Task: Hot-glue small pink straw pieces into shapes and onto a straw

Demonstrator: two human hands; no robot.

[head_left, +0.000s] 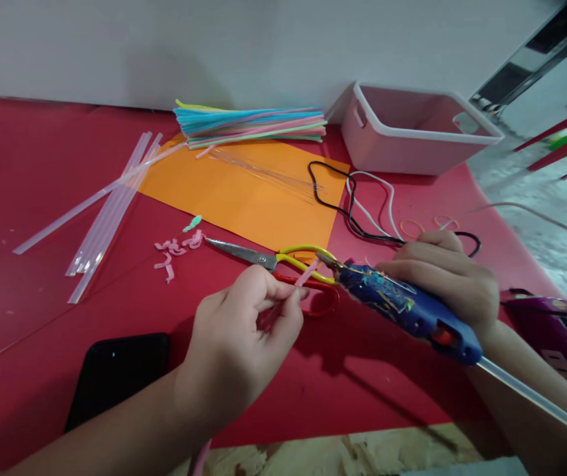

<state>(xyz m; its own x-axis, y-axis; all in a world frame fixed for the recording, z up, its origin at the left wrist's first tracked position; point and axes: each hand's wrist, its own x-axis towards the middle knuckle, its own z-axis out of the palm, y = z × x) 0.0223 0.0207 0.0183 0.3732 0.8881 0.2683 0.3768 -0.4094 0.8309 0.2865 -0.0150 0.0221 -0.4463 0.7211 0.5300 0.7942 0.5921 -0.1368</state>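
My left hand [246, 330] pinches a pink pipe cleaner [307, 272] between thumb and forefinger, its tip pointing up and right. A pink length also hangs below my left wrist. Wrapped around a blue hot glue gun [402, 301], my right hand [446, 277] holds its nozzle at or very near the pipe cleaner's tip; I cannot tell if they touch. A clear glue stick [536, 395] sticks out of the gun's back end. Behind my left hand lie scissors [266, 259] with one yellow and one red handle. Pink curled scraps [178, 246] lie left of the blades.
Glue sticks [109, 218] and a black phone [119, 370] lie to the left. An orange sheet [258, 192] lies under a bundle of pipe cleaners [248, 124]. Black and white cords [350, 198] lie before a pinkish bin [412, 145]. A purple power strip [551, 337] is at right.
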